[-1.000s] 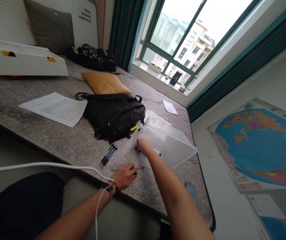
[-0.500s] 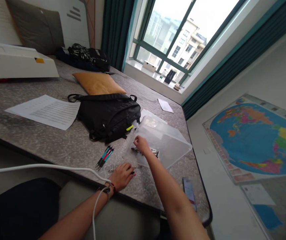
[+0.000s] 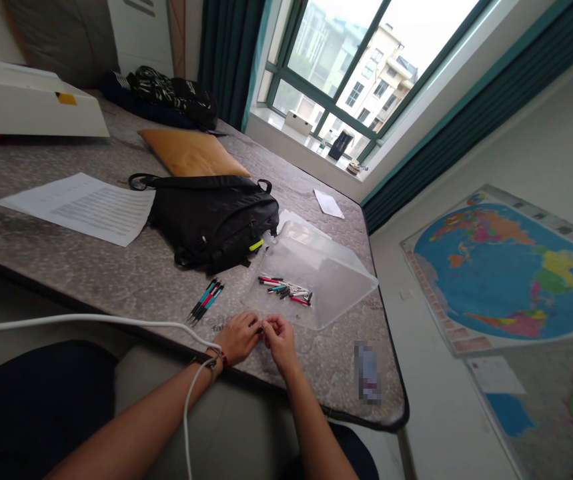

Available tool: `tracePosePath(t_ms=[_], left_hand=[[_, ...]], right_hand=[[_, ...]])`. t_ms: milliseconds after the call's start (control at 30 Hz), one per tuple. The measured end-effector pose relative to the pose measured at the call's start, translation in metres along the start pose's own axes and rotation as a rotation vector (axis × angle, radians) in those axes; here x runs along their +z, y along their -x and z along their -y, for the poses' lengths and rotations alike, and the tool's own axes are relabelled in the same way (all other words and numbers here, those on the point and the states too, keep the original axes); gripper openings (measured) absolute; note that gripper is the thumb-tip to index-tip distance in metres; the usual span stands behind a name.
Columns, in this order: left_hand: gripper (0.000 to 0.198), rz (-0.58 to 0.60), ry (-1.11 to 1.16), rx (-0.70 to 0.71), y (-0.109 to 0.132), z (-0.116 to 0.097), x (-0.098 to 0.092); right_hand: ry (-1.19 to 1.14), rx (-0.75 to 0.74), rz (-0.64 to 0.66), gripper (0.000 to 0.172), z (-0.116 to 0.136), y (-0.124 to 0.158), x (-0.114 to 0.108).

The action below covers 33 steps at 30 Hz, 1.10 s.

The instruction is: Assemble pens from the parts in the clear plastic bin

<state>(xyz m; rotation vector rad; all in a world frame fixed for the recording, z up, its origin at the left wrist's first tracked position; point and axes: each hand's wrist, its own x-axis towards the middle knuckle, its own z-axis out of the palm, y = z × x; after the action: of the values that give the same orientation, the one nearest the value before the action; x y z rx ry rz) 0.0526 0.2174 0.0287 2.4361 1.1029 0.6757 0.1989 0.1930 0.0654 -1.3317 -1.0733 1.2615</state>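
Note:
My left hand (image 3: 240, 338) rests at the front of the mattress, fingers curled round a dark pen (image 3: 260, 329) that is mostly hidden. Against its fingertips, my right hand (image 3: 279, 338) is closed in a pinch; whatever lies between those fingers is too small to make out. Just beyond the hands, a clear plastic box (image 3: 339, 293) lies tilted on its side, with several loose pens and pen parts (image 3: 286, 290) in red, teal, white and black. Left of the box, several teal, red and black pens (image 3: 206, 301) lie side by side.
Behind the pens sits a black backpack (image 3: 216, 217), with a brown envelope (image 3: 196, 152) behind it and a printed sheet (image 3: 86, 208) to its left. A phone (image 3: 367, 373) lies near the right edge. A white cable (image 3: 116, 320) crosses to my left wrist.
My right hand has come out of the clear box and back towards me, meeting my left hand. My left hand stays nearly in place. The view has shifted slightly.

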Motion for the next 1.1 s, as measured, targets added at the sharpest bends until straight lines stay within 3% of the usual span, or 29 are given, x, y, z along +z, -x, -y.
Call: tracePosePath(t_ms=[167, 600, 833, 967, 1100], left_hand=[[0.024, -0.010, 0.011, -0.006, 0.000, -0.001, -0.001], [0.023, 0.008, -0.006, -0.003, 0.000, 0.000, 0.000], [0.025, -0.008, 0.022, -0.009, 0.000, -0.001, -0.002], [0.027, -0.022, 0.033, -0.010, -0.001, -0.001, -0.002], [0.028, -0.027, 0.038, -0.014, 0.000, 0.000, -0.001]], right_hand=[[-0.009, -0.002, -0.056, 0.030, -0.001, 0.001, -0.005], [0.061, -0.043, -0.019, 0.028, -0.011, 0.005, -0.005], [0.189, -0.063, 0.012, 0.028, -0.003, 0.010, -0.012], [0.266, -0.080, -0.058, 0.032, 0.005, -0.012, -0.034], [0.632, -0.073, -0.177, 0.027, 0.019, -0.065, -0.067]])
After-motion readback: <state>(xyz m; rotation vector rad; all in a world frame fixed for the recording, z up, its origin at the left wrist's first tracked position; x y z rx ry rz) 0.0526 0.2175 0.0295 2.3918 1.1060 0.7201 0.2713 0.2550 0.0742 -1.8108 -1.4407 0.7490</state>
